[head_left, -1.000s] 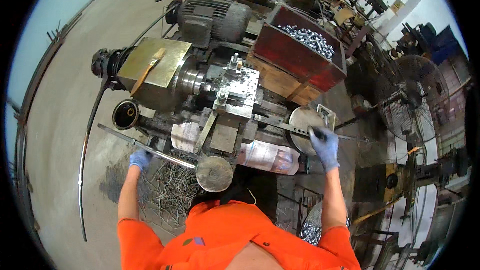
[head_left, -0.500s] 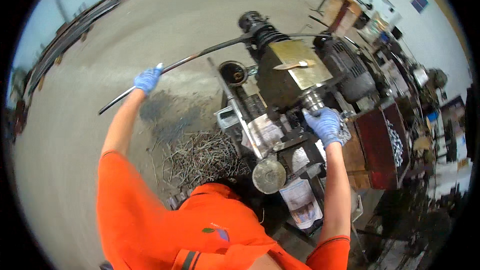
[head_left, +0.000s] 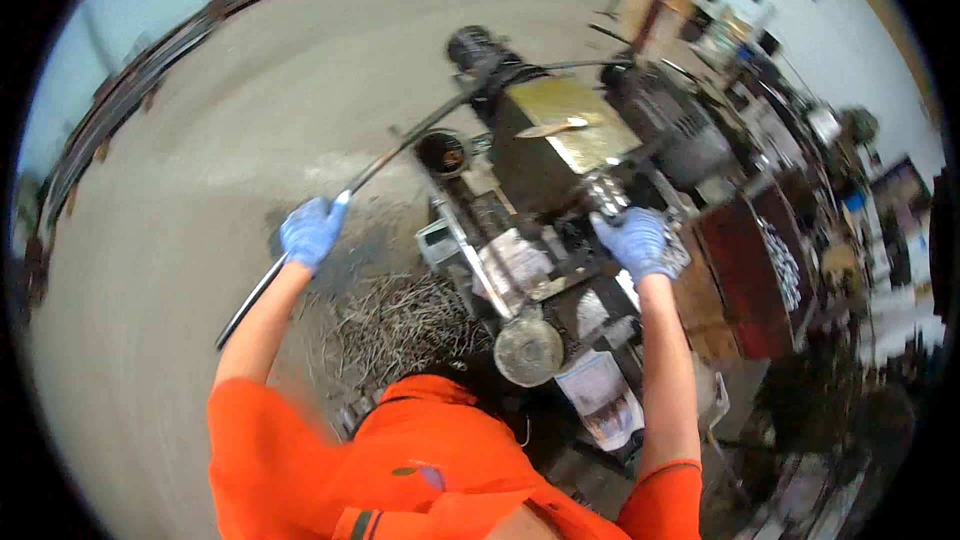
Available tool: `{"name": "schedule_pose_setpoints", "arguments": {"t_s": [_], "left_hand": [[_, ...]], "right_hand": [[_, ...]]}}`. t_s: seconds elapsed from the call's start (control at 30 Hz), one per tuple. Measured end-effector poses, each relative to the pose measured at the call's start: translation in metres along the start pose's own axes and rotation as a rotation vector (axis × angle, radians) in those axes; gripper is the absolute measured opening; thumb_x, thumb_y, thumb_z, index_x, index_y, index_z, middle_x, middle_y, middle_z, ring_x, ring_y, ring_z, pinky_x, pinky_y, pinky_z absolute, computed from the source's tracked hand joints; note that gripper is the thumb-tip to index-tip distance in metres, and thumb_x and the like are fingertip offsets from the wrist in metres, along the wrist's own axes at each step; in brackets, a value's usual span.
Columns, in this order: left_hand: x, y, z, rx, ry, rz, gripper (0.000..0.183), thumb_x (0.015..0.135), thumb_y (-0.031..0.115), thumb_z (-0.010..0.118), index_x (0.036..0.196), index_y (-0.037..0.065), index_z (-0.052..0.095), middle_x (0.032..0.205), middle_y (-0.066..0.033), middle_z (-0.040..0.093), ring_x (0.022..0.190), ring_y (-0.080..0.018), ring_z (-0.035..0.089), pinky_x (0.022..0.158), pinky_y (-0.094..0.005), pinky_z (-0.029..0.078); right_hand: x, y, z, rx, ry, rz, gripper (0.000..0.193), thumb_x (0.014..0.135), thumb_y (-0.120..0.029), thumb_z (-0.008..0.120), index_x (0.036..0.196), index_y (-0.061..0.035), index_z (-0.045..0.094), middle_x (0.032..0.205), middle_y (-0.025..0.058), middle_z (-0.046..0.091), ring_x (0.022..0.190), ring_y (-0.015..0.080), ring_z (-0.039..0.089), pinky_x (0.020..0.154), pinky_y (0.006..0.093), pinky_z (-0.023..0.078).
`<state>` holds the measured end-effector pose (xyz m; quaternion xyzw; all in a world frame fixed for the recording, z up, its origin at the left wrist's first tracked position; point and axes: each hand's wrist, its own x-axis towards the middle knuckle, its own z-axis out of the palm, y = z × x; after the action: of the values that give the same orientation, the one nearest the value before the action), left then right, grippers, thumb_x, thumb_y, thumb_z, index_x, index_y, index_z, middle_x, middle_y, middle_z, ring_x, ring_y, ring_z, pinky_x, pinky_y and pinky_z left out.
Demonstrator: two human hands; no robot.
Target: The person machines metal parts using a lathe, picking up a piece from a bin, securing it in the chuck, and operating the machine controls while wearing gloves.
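Note:
My left hand (head_left: pixel 313 233), in a blue glove, is closed around a long metal lever (head_left: pixel 425 128). The lever slants from the dark ribbed shaft housing (head_left: pixel 492 68) at the machine's far side down past my left forearm. On the right, my gloved right hand (head_left: pixel 638 242) is closed beside the shiny round spindle (head_left: pixel 604 194) at the front of the machine. Whatever its fingers hold is hidden under the glove. A brush (head_left: pixel 553 128) lies on the brass-coloured top plate (head_left: pixel 590 145) of the machine.
Under the lever, a heap of thin metal pieces (head_left: pixel 400 325) covers the floor. A round pale disc (head_left: pixel 528 351) and a printed sheet (head_left: pixel 600 395) are nearest my body. To the right stands a dark red bin (head_left: pixel 745 275) with small shiny parts (head_left: pixel 780 265). A motor (head_left: pixel 670 125) sits behind the spindle.
My left hand has drawn the lever closer to my body, and its free end has swung nearer. My right hand stays at the spindle. The whole view has shifted slightly.

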<state>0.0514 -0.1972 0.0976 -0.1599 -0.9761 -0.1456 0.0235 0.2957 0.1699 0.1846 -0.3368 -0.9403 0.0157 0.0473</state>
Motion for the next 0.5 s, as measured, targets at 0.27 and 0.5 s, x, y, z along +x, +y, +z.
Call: {"name": "schedule_pose_setpoints", "arguments": {"t_s": [0.27, 0.5], "left_hand": [[0.029, 0.053, -0.017, 0.018, 0.156, 0.422, 0.049, 0.086, 0.045, 0.048, 0.119, 0.01, 0.052, 0.097, -0.0162, 0.062, 0.08, -0.0309, 0.062, 0.071, -0.0418, 0.047], [0.037, 0.205, -0.039, -0.462, 0.356, 0.743, 0.048, 0.084, 0.04, 0.055, 0.123, 0.013, 0.05, 0.09, -0.0124, 0.063, 0.066, -0.0252, 0.061, 0.06, -0.0376, 0.048]], "right_hand": [[-0.053, 0.058, -0.068, 0.019, 0.457, 0.028, 0.034, 0.069, -0.04, 0.07, 0.072, -0.0069, 0.07, 0.082, 0.0121, 0.065, 0.086, 0.0279, 0.06, 0.085, 0.0353, 0.045], [-0.092, 0.137, -0.143, -0.207, 0.652, 0.377, 0.044, 0.07, -0.038, 0.068, 0.104, -0.0097, 0.064, 0.12, 0.0206, 0.051, 0.104, 0.0375, 0.051, 0.09, 0.0419, 0.041]]}}
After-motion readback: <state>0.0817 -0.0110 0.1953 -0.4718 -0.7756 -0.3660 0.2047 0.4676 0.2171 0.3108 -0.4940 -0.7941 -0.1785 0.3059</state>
